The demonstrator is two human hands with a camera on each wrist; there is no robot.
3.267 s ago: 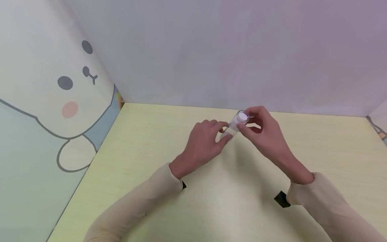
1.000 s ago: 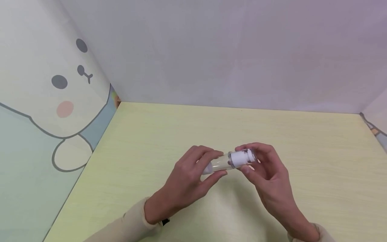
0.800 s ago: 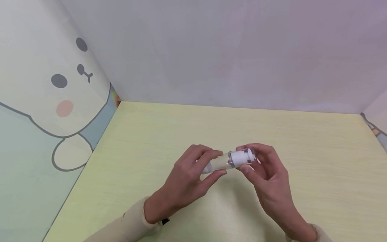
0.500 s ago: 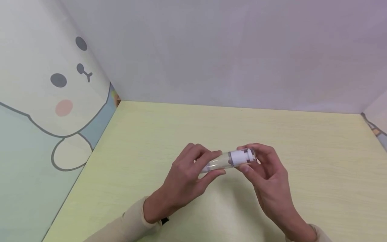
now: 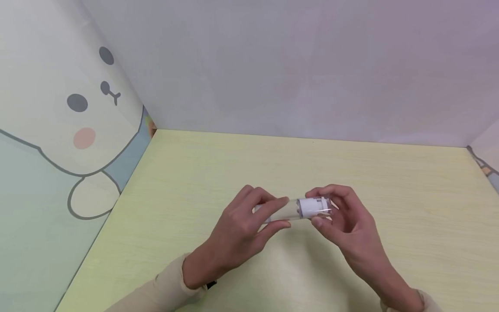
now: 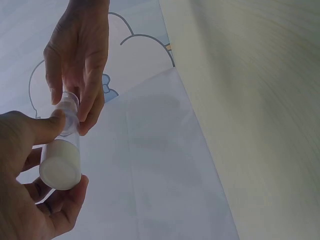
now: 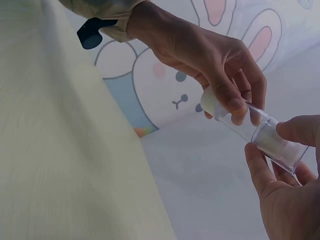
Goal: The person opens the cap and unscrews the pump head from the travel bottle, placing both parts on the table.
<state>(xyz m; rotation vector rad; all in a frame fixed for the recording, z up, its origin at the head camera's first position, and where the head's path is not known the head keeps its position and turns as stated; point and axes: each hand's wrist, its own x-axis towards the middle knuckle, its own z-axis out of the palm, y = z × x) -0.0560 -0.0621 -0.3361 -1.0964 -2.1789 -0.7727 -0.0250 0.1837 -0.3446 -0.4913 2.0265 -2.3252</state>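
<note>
A slim clear pump bottle (image 5: 287, 210) lies nearly level in the air above the table, between both hands. My left hand (image 5: 239, 227) holds its body near the white base (image 6: 61, 167), thumb below and fingers above in the head view. At the other end, my right hand (image 5: 356, 232) pinches the clear cap (image 7: 280, 145) between thumb and fingers. A white pump head (image 5: 311, 208) shows through that cap. The cap sits over the bottle's end, with a visible rim line where it meets the body. The left fingers partly cover the base in the head view.
The pale wood-grain table (image 5: 202, 173) spreads below the hands. A grey-white wall panel (image 5: 273, 73) stands along its back edge, and a panel with a cartoon rabbit (image 5: 105, 147) rises on the left. A black wrist-worn piece (image 7: 92, 32) shows at the left sleeve.
Since the oldest frame, both hands have come nearer with the bottle, which has swung from steeply tilted to nearly level. Over the last second, the cap end has dipped and the visible pump details have turned slightly.
</note>
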